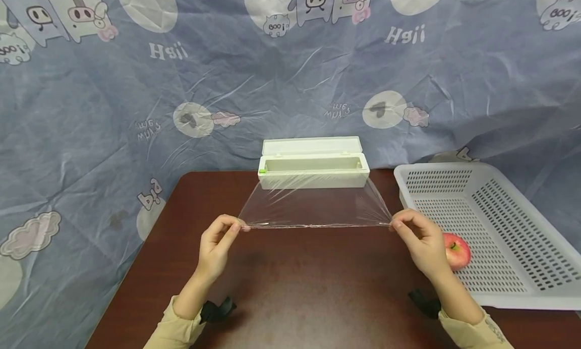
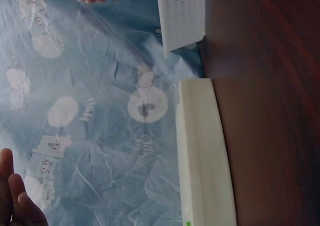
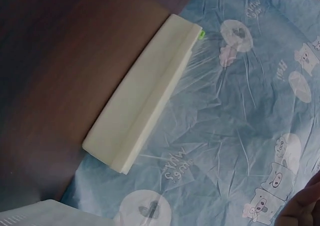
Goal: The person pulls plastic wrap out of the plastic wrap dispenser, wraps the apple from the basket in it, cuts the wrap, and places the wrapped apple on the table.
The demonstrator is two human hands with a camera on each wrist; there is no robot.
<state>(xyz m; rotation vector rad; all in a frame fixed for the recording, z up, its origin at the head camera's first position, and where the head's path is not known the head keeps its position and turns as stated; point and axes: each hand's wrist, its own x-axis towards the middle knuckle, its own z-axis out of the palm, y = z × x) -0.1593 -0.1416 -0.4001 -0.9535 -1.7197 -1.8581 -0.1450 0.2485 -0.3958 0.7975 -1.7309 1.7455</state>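
A sheet of clear plastic wrap (image 1: 313,208) stretches from a white wrap dispenser box (image 1: 315,180) toward me, its near edge pulled taut. My left hand (image 1: 217,245) pinches the near left corner between thumb and fingers. At the near right corner, my right hand (image 1: 421,242) pinches the wrap the same way. The dispenser's lid (image 1: 312,146) stands raised at the back, and a green piece (image 1: 262,171) sits at its left end. Both wrist views show the box's front, the left wrist view (image 2: 205,151) and the right wrist view (image 3: 137,96), with fingers at the frame edges.
A white perforated basket (image 1: 535,208) stands on the right of the brown table (image 1: 308,288). In it lies a red apple (image 1: 457,252), partly hidden behind my right hand. A blue patterned cloth (image 1: 281,76) hangs behind the table.
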